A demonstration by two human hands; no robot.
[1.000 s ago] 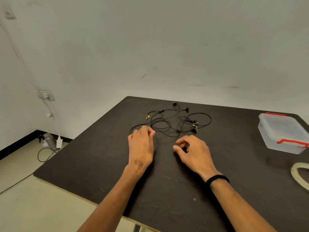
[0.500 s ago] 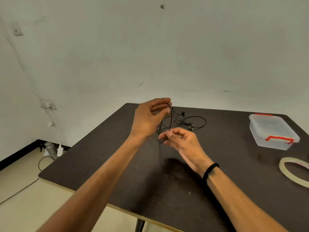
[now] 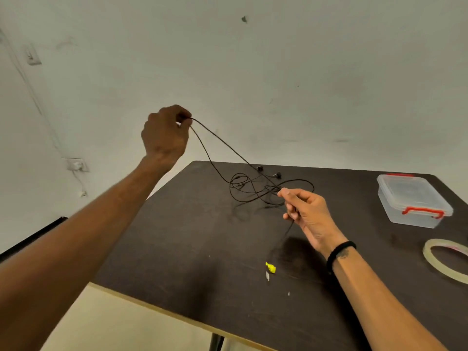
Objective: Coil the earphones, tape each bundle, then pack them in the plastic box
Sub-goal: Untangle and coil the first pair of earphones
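Note:
A tangle of black earphone cables point(image 3: 255, 190) lies at the far middle of the dark table point(image 3: 192, 249). My left hand point(image 3: 166, 135) is raised high above the table's left corner, pinching a loop of one black cable. My right hand point(image 3: 307, 212) is lower, near the tangle, pinching the same cable. From it the cable hangs down to a yellow-tagged plug point(image 3: 270, 268) near the table top. The clear plastic box point(image 3: 412, 200) with red latches stands shut at the far right. A roll of clear tape point(image 3: 447, 259) lies flat at the right edge.
A pale wall rises behind the table. A wall socket point(image 3: 77, 165) with a plugged-in cable sits low on the left. The floor shows past the table's front left edge.
My left hand has risen up and to the left, drawing a cable out of the tangle. My right hand moved right, and the yellow-tagged plug now dangles below it.

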